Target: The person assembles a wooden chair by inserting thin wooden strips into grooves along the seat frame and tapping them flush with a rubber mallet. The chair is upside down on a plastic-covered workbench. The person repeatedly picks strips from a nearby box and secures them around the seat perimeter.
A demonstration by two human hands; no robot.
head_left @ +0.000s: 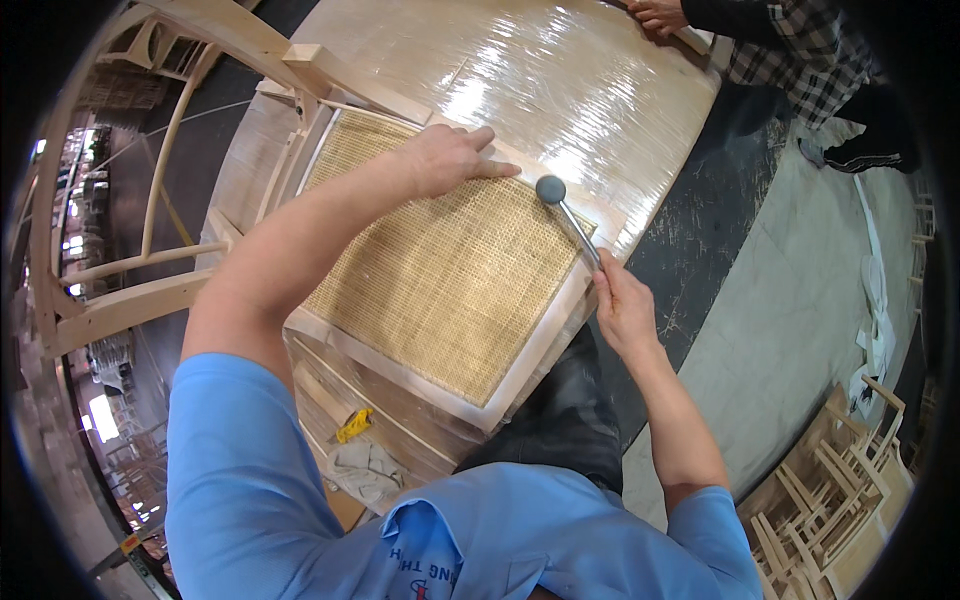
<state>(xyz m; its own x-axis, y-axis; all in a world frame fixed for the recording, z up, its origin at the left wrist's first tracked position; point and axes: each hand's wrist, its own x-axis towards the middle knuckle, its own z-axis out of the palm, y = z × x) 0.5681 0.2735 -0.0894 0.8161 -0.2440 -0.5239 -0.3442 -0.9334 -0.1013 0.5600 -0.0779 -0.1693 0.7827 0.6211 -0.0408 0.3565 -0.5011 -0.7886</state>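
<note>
A woven cane panel fills a pale wooden chair frame in front of me. My left hand lies at the panel's far edge, fingers stretched out and apart, with the fingertips touching the rim. A mallet with a round dark grey head and a thin metal handle is in my right hand. Its head is over the panel's far edge, just right of my left fingertips. Whether it touches the rim I cannot tell.
Beneath the frame is a plastic-wrapped table. A yellow utility knife and a crumpled cloth lie near me. At the far right a co-worker's hand rests on wood. Wooden chair parts are stacked at lower right.
</note>
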